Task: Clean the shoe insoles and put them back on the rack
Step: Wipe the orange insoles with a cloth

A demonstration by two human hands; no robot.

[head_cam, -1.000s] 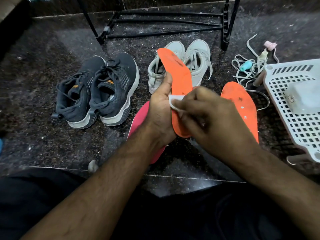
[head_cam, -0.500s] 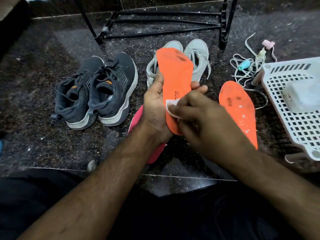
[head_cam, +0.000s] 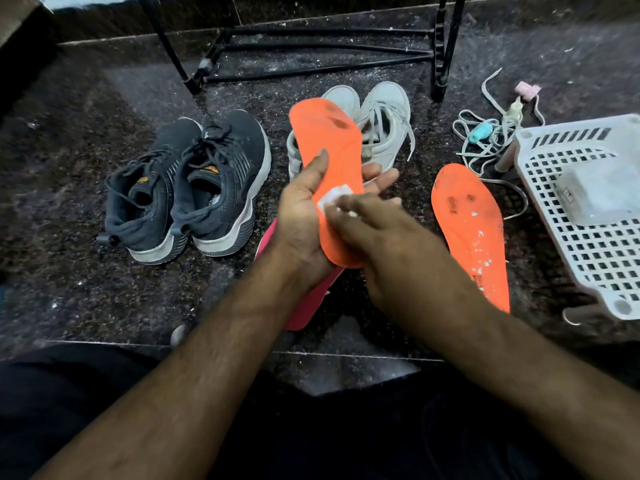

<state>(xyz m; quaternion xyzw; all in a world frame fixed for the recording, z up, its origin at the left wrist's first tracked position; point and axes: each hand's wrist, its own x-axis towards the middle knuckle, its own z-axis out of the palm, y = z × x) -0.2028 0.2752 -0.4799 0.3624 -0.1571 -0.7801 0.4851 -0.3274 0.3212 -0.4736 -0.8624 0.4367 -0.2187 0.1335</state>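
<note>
Orange insole (head_cam: 327, 157) being held up over the dark stone floor (head_cam: 69, 278), toe end pointing away, dark smudges near the toe. Left hand (head_cam: 304, 216) cradling it from beneath, thumb lying along its left edge, fingertips curling past the right edge. Right hand (head_cam: 391, 244) pinching a small white wipe (head_cam: 334, 196) against the insole's middle. Second orange insole (head_cam: 472, 233) lying flat to the right, flecked with white bits. Pink insole (head_cam: 308, 303) lying beneath the hands. Grey-white sneakers (head_cam: 381, 126) sitting behind, black sneakers (head_cam: 194, 188) to the left, black rack (head_cam: 311, 50) standing at the back, white basket (head_cam: 588, 209) at far right.
</note>
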